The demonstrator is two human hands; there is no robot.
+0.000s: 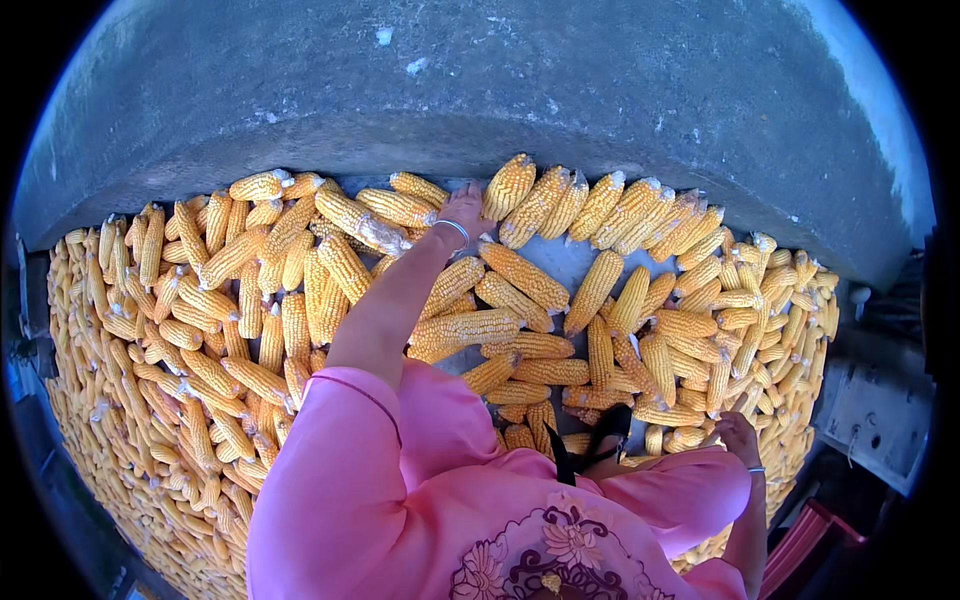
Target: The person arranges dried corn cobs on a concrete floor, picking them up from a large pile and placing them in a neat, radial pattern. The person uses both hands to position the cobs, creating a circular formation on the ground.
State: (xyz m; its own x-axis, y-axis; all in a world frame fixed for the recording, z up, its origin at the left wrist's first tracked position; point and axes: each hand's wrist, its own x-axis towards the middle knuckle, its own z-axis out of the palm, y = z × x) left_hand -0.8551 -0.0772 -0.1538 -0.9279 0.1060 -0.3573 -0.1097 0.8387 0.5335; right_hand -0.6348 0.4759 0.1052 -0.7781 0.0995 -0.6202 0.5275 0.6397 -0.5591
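Note:
My left hand (466, 211), with a bangle at its wrist, reaches down beside the grey wall. It is against an upright corn cob (511, 186) at the left end of a row leaning on the wall. Whether its fingers grip that cob cannot be made out. Left of the hand lies a loose corn cob (396, 205), close to the fingers. My right hand (738, 438) is low on the right, by my bent knee and above the heap of cobs. Its fingers are partly curled, and its grasp is unclear.
Yellow husked corn cobs (202, 360) cover the floor on both sides. A grey plastered wall (480, 82) curves across the far side. A sandalled foot (609, 439) rests among the cobs. On the right are a grey slab (870, 420) and a red plastic object (806, 544).

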